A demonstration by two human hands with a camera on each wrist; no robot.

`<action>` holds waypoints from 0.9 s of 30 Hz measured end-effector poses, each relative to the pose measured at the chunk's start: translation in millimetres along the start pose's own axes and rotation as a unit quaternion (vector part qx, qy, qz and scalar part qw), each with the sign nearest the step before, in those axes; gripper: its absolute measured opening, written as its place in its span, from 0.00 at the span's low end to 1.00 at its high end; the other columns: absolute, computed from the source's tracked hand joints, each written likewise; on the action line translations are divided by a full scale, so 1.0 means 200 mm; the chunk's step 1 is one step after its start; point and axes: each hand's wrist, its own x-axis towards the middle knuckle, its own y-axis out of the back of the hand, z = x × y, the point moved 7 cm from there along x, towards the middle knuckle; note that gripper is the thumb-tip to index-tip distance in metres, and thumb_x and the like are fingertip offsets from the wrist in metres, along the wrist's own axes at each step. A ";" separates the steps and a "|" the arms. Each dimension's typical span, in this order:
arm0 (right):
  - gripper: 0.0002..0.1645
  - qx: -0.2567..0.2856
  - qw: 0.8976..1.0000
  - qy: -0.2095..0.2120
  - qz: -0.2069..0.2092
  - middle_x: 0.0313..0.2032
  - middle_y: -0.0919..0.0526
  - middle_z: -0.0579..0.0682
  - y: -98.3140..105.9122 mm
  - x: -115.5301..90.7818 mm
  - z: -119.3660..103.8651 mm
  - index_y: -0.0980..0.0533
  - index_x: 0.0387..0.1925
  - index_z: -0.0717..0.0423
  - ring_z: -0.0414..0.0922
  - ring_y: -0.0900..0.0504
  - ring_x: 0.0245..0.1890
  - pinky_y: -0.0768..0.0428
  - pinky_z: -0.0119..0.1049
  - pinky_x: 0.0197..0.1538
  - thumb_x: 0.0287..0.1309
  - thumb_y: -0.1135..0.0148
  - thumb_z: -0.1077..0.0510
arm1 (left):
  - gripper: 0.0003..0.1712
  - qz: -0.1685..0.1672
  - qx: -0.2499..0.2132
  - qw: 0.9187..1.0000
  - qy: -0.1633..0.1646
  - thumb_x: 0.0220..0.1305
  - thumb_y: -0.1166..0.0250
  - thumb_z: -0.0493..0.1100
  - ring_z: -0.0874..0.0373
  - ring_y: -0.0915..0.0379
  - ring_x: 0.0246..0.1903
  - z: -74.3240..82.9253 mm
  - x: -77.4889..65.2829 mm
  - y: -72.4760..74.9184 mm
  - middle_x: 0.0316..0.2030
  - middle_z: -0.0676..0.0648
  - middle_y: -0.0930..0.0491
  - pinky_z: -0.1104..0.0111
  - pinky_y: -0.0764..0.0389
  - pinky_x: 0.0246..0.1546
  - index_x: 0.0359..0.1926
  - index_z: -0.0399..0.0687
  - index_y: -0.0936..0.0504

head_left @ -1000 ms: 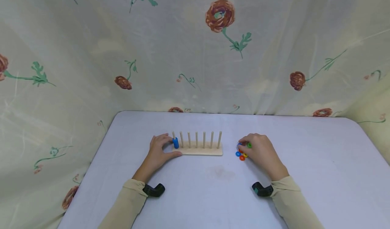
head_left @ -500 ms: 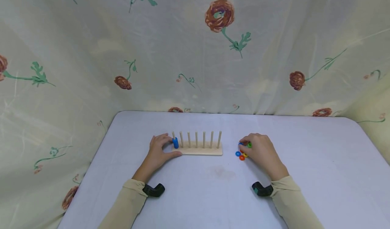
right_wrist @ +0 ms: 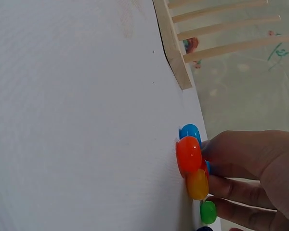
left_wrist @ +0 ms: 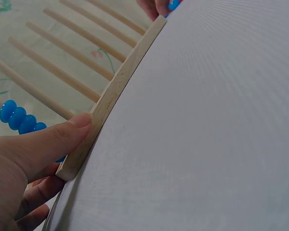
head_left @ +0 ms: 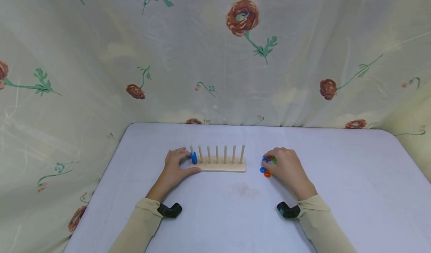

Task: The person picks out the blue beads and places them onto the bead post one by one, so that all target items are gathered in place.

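Note:
A wooden peg board [head_left: 223,167] stands on the table, with a row of upright pegs. Several blue rings [head_left: 193,158] are stacked on its leftmost peg; the other pegs are bare. My left hand [head_left: 175,167] grips the board's left end, thumb [left_wrist: 79,120] along the front edge and fingers round the end. Right of the board, my right hand [head_left: 286,167] bends down over a small cluster of loose rings, its thumb and forefinger about a blue ring [head_left: 265,159]. Beside it lie another blue ring [head_left: 263,169], an orange-red ring [head_left: 267,174], a yellow ring [right_wrist: 197,185] and a green ring [head_left: 274,160].
A white cloth covers the table [head_left: 215,215]. Behind it hangs a flowered curtain [head_left: 188,51]. At the bottom edge of the right wrist view, a dark ring [right_wrist: 204,229] shows partly. Black wrist cameras [head_left: 170,210] sit on both wrists.
My right hand has shifted slightly left over the loose rings, now covering more of the yellow one. My left hand and the peg board have stayed put.

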 end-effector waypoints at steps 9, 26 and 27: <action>0.11 -0.001 1.000 -0.002 -0.002 0.37 0.09 0.53 -0.01 0.00 0.00 0.11 0.40 0.57 0.53 0.14 0.42 0.18 0.54 0.52 0.56 0.24 0.56 | 0.34 -0.002 -0.001 1.000 -0.002 0.50 0.17 0.50 0.39 0.38 0.75 0.00 0.00 0.00 0.69 0.34 0.26 0.40 0.62 0.82 0.55 0.40 0.16; 0.14 0.042 0.999 -0.003 -0.002 0.47 0.10 0.55 0.00 0.00 -0.01 0.13 0.46 0.55 0.56 0.15 0.53 0.18 0.57 0.59 0.62 0.28 0.54 | 0.34 0.002 -0.003 1.000 -0.003 0.49 0.16 0.50 0.39 0.38 0.75 0.00 0.00 0.00 0.69 0.34 0.26 0.40 0.62 0.82 0.55 0.39 0.16; 0.14 0.044 0.999 -0.001 -0.001 0.47 0.10 0.55 0.01 0.00 -0.02 0.13 0.47 0.55 0.56 0.15 0.53 0.19 0.57 0.59 0.62 0.28 0.54 | 0.34 0.001 -0.004 1.000 -0.002 0.49 0.16 0.50 0.39 0.38 0.75 0.00 0.00 0.00 0.69 0.34 0.26 0.40 0.62 0.82 0.55 0.39 0.16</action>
